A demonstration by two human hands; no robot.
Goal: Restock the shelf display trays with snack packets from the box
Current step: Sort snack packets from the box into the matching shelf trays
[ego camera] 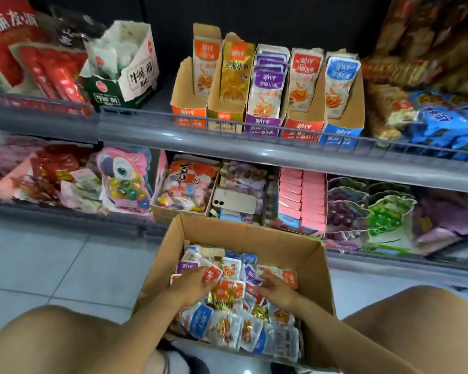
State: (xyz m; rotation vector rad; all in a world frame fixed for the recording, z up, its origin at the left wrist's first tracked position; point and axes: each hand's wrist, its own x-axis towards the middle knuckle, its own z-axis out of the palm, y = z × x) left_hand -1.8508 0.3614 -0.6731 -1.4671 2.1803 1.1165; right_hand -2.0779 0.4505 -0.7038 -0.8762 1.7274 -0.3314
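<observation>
Pale grey floor tiles (52, 265) with thin darker joints run up to a grey metal shelving unit. Its upper shelf (135, 136) has a rounded front edge topped by a low wire rail (335, 136), and small bright glints sit on it. The back panel (281, 14) behind is nearly black. The lower shelf (65, 211) sits close to the floor.

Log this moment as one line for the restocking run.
stage: picking from brown cardboard box | left hand: holding red-and-white snack packet | right hand: on loose packets, grip unclear | orange cardboard display tray: mostly empty
</observation>
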